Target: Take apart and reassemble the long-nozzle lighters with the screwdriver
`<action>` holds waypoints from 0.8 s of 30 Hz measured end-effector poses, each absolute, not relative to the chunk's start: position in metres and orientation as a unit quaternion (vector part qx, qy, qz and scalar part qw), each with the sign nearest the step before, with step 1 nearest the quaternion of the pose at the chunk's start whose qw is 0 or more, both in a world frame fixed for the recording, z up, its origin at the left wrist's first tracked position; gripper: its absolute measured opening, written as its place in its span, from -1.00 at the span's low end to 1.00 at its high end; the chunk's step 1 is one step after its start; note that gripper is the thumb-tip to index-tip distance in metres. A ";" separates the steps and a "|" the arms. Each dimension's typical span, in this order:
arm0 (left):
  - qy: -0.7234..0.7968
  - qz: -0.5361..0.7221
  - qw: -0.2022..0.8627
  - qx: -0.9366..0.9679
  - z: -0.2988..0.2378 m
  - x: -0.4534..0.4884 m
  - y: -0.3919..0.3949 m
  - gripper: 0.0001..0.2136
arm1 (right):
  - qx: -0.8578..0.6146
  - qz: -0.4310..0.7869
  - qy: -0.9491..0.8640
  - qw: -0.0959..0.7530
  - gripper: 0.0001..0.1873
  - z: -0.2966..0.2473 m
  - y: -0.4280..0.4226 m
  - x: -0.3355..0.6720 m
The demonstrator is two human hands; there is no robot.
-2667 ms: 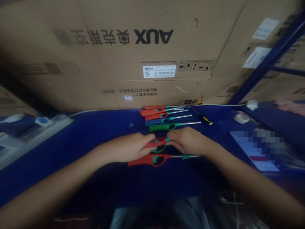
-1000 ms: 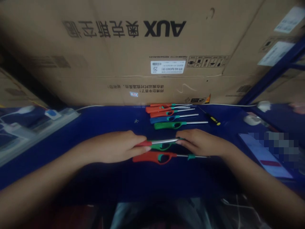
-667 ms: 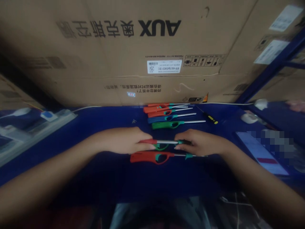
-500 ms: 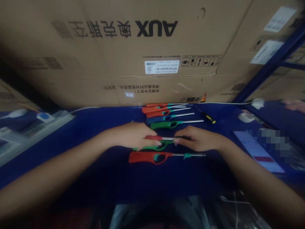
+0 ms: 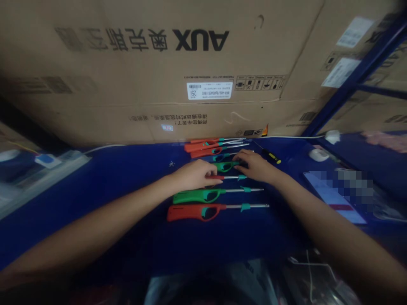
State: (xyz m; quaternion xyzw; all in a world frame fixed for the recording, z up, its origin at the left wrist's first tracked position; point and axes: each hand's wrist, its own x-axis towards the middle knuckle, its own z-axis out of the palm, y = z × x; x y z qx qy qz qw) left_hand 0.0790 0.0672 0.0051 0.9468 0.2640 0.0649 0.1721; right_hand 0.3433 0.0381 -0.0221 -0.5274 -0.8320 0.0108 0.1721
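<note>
My left hand (image 5: 195,173) is closed on the handle of a red long-nosed lighter (image 5: 229,177), held low over the blue table (image 5: 127,178). Its metal rod points right and runs under my right hand (image 5: 255,166). That hand's fingers are bent over a green lighter (image 5: 227,165) in the back row; what they grip is hidden. Nearer me, another green lighter (image 5: 199,195) and another red lighter (image 5: 195,212) lie parallel on the table, rods to the right.
Several more red and blue lighters (image 5: 206,147) lie in a row at the back. Beside them is a yellow-and-black screwdriver (image 5: 272,157). A large AUX cardboard box (image 5: 178,72) walls the far side. A white object (image 5: 318,154) and flat items sit right, a power strip (image 5: 47,163) left.
Both hands have carried the red lighter away from me toward the back row. The green lighter that lay under it is now uncovered beside the near red one.
</note>
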 end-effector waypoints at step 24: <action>0.340 -0.051 0.092 0.934 0.054 0.039 0.046 -0.80 | -0.400 0.019 -0.873 0.278 -0.73 0.006 -0.002 0.307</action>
